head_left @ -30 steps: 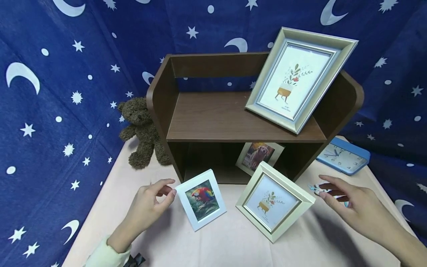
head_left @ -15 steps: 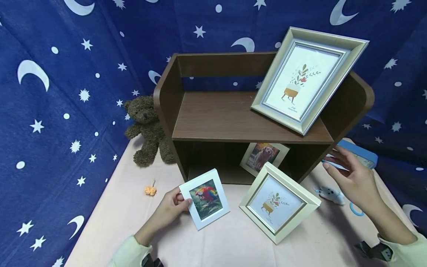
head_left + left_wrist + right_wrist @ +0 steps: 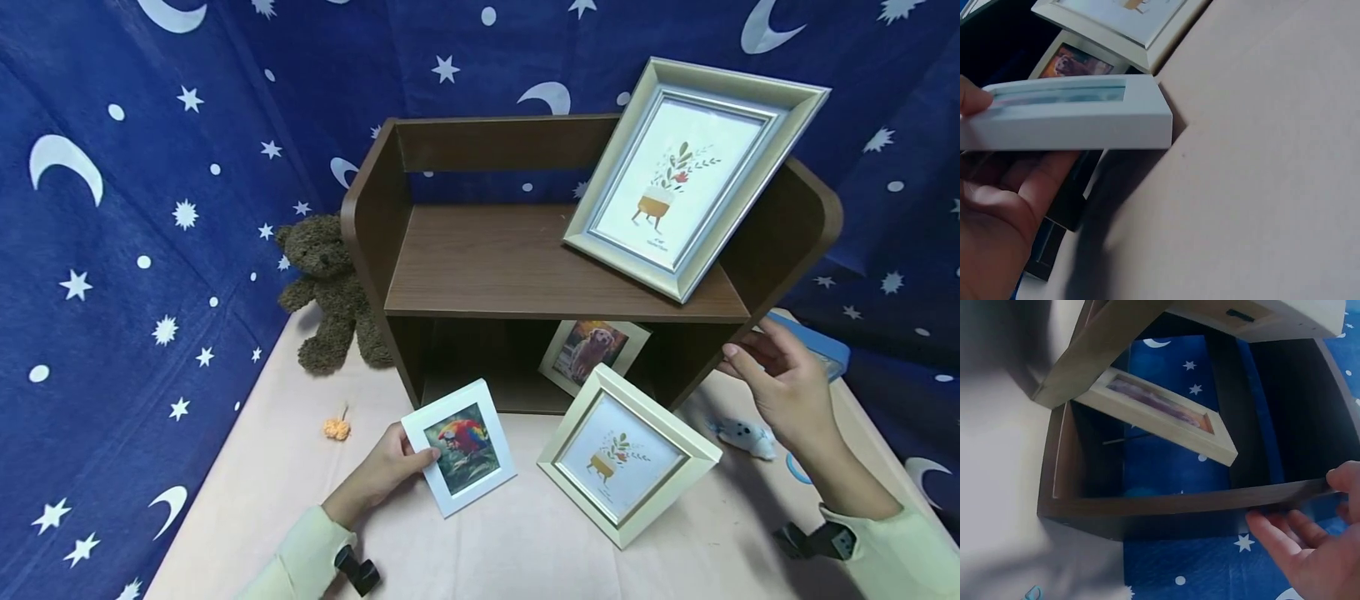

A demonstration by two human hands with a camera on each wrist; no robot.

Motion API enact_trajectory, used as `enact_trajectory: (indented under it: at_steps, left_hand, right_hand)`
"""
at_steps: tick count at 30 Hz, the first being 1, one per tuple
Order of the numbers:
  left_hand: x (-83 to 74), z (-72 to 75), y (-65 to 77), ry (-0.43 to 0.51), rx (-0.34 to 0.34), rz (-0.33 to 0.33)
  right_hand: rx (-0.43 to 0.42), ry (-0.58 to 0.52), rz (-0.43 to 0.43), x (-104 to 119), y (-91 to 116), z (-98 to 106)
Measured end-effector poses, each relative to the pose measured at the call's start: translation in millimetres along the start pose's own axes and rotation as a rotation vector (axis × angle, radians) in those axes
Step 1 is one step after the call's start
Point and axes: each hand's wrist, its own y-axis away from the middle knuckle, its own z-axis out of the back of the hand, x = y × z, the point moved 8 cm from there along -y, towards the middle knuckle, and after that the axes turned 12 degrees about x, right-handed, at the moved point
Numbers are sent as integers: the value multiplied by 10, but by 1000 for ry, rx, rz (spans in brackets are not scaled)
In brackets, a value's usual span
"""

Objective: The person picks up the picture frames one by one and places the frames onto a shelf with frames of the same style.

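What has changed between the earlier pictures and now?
The left hand moved right and took hold of the parrot picture. The right hand moved forward, from the small toy to the right side of the shelf. The shelf, teddy bear and dog picture stayed put.

The pale table (image 3: 528, 546) is topped by a bookshelf (image 3: 476, 258): teddy bear (image 3: 330, 287) left of it, orange charm (image 3: 337, 429) front-left, grey toy (image 3: 744, 437) front-right.
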Motion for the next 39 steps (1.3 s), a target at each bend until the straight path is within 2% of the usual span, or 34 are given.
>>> enact_trajectory:
  at_steps: [6,14,24,32,39]
  left_hand:
    - [-7,26,-11,3,9,-14]
    - [-93,39,-8,-85,-41,-78]
    - [-142,-15,39,-56,-41,-111]
    - [-175,13,99,-26,-67,-153]
    - [-185,16,101,-10,-71,-159]
  right_hand:
    - [-24,-71,27,-21,-1,7]
    - [-42,-38,-6,-27,-2,-3]
    - [-38,1,-29,-26,7,6]
    - [-20,-1,-30,-33,4,-9]
    - [-27,109,-67,-30,22,11]
